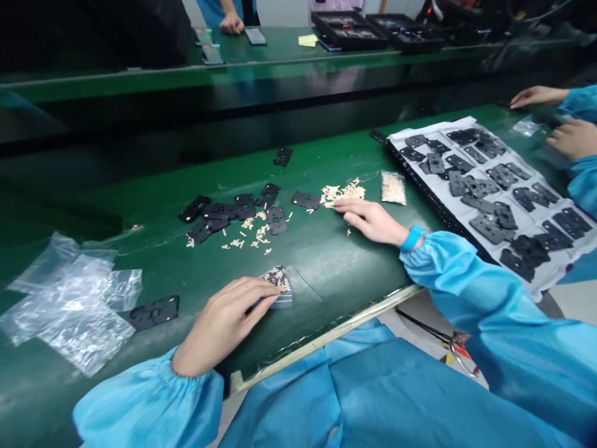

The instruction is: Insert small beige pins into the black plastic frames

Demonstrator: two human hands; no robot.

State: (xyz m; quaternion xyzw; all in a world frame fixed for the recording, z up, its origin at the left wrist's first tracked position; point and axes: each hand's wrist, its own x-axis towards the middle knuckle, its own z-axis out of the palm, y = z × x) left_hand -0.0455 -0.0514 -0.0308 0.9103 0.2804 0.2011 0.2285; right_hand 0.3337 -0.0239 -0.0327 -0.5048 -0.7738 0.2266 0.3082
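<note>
My left hand [233,314] is low at the front edge of the green bench, its thumb and fingers closed on a small clear zip bag [282,289] with beige and dark bits in it. Farther right, my right hand [370,221] is stretched out palm down, its fingertips at the edge of a pile of small beige pieces [342,191]. Whether those fingertips hold a piece is hidden. More beige pieces [261,233] lie scattered between the hands, beside several flat black plastic plates [219,211]. A filled clear bag [393,188] lies just beyond my right hand.
Empty clear bags [79,298] are heaped at the left, with a black plate [155,312] beside them. A white-lined tray [448,180] full of black plates stands at the right. Another person's hands [576,137] are past it. A raised shelf [280,55] runs along the back.
</note>
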